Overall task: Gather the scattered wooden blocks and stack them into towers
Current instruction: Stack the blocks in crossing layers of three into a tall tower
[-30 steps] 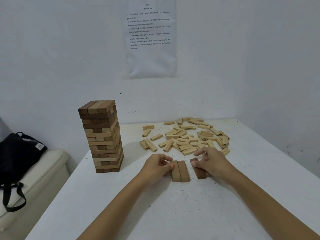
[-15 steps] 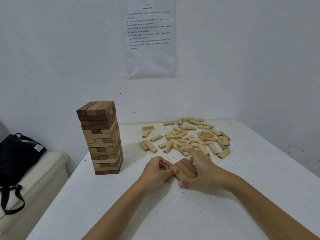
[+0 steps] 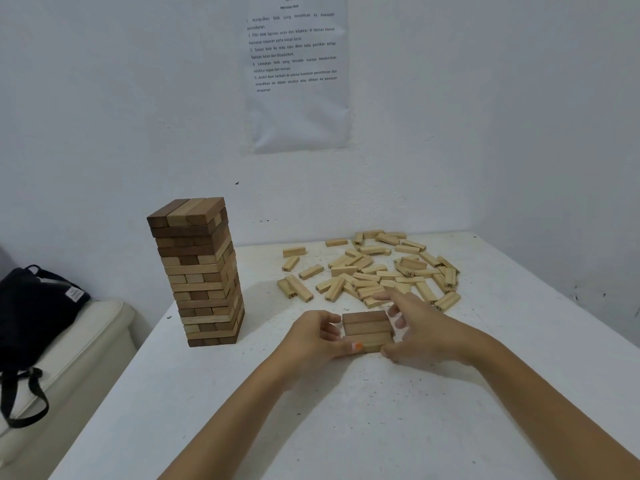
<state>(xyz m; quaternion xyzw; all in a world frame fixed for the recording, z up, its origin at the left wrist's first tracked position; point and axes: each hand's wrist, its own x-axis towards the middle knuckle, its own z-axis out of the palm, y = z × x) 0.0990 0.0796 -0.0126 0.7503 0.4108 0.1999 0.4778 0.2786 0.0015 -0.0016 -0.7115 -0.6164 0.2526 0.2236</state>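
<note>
- Nearest on the worktop (image 3: 363, 427), the left hand (image 3: 311, 337) and right hand (image 3: 426, 334) clasp a three-block layer (image 3: 367, 329) from either end, fingers curled against it. It looks like a second tower's base, barely begun.
- Left and farther back, one finished tower (image 3: 201, 271) stands.
- Farthest right, the scattered blocks (image 3: 374, 271) lie unstacked, so most of the work remains.
</note>
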